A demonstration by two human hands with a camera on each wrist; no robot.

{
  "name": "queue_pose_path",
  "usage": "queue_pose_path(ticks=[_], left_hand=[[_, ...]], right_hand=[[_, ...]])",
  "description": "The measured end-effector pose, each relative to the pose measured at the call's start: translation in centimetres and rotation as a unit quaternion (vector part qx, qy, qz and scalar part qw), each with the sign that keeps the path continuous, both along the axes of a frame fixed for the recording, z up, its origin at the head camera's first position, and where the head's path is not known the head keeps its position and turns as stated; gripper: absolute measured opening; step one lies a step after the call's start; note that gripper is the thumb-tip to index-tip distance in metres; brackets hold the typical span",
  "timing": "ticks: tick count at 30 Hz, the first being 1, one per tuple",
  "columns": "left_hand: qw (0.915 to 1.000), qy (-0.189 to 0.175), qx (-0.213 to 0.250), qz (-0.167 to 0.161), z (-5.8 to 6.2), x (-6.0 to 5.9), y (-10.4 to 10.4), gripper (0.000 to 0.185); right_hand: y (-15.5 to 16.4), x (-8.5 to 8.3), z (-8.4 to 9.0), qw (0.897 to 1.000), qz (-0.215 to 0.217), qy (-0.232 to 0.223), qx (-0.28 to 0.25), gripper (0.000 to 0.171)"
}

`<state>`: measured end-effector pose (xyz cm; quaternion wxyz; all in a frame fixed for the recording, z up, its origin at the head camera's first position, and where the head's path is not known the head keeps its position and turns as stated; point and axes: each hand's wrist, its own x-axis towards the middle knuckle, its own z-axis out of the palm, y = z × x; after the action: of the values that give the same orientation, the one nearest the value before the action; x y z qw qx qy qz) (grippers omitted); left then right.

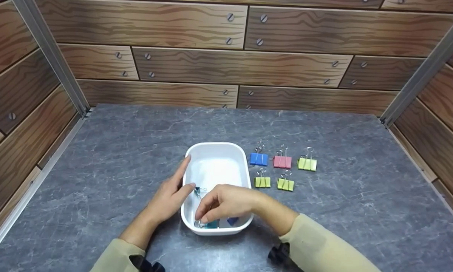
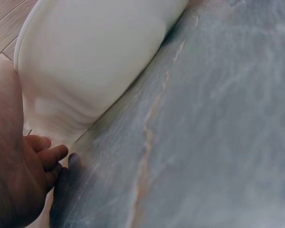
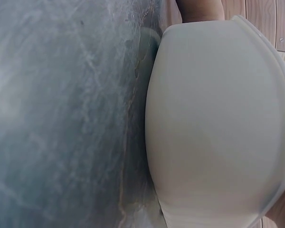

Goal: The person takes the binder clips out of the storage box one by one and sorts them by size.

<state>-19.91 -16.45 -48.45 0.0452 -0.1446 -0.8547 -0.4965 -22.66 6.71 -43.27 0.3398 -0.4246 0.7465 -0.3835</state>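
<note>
A white plastic tub (image 1: 220,170) stands on the table in the head view. At its left wall, my left hand (image 1: 169,198) holds the tub with the thumb over the rim and a straight index finger along the side. Inside the near end, my right hand (image 1: 228,204) pinches at the wire handles of a teal binder clip (image 1: 212,225), partly hidden under the fingers. A dark blue binder clip (image 1: 232,221) lies to its right, and a small dark teal clip (image 1: 197,190) by the left thumb. Both wrist views show mainly the tub's outer wall (image 2: 95,52) (image 3: 213,118).
Right of the tub, binder clips stand in two rows. The far row has a blue clip (image 1: 258,159), a pink clip (image 1: 282,161) and a yellow-green clip (image 1: 307,164). Nearer are two smaller yellow-green clips (image 1: 262,182) (image 1: 285,184). Wood-patterned walls (image 1: 196,64) enclose the grey table (image 1: 116,151).
</note>
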Motion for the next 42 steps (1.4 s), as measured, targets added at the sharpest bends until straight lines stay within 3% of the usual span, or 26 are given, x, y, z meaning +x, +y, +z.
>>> queue_pose_path(ticks=[10, 21, 35, 42], left_hand=[[1.0000, -0.001, 0.005, -0.002, -0.1, -0.1, 0.0, 0.076], [0.9999, -0.001, 0.012, -0.006, 0.0, 0.0, 0.1, 0.077], [0.9999, 0.001, 0.008, -0.007, -0.1, -0.1, 0.0, 0.076], [0.9998, -0.018, 0.009, -0.007, 0.1, -0.1, 0.1, 0.075]], right_hand=[[-0.1, 0.2, 0.1, 1.000, -0.005, 0.009, 0.025, 0.009], [0.0, 0.4, 0.4, 1.000, -0.008, 0.020, 0.011, 0.010], [0.6, 0.4, 1.6, 0.995, -0.077, 0.062, -0.013, 0.008], [1.4, 0.4, 2.8, 0.986, -0.135, 0.078, -0.062, 0.008]])
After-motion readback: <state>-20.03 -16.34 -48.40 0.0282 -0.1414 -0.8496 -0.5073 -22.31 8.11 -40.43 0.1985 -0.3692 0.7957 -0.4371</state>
